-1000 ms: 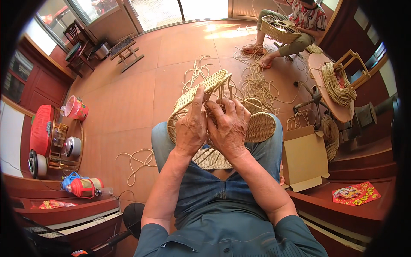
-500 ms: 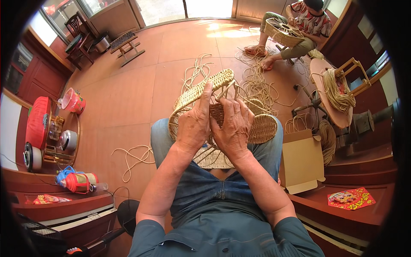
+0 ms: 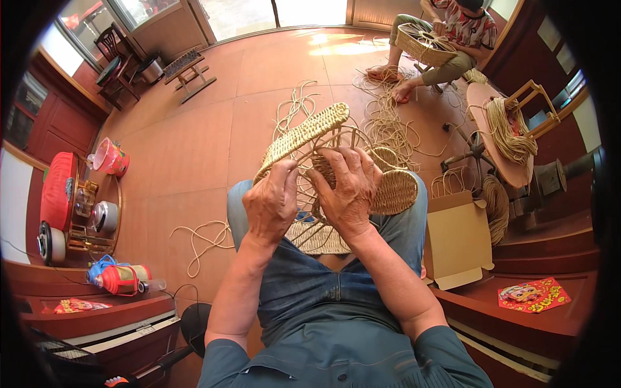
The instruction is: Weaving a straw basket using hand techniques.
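A half-woven basket (image 3: 303, 139) of straw-coloured cord over a dark wire frame rests on my lap. Its woven side band slants up toward the far side, and a rounded woven panel (image 3: 394, 193) stands at its right. My left hand (image 3: 272, 204) is closed in a pinch at the lower inner edge of the slanting band; whether a loose strand lies in the fingertips is hidden. Bent over the open frame, my right hand (image 3: 346, 187) grips it, thumb toward the left hand. Bare frame wires show between and below both hands.
Loose cord (image 3: 391, 129) lies tangled on the floor ahead. A seated person (image 3: 446, 39) works on another basket at the far right. To my right stand a round board with a cord hank (image 3: 511, 132) and a cardboard box (image 3: 456, 239). A thermos (image 3: 123, 278) is at left.
My left hand has drawn back and down from the upper band, its outstretched thumb now curled into a pinch. The right hand has shifted slightly left, and more frame shows between the hands.
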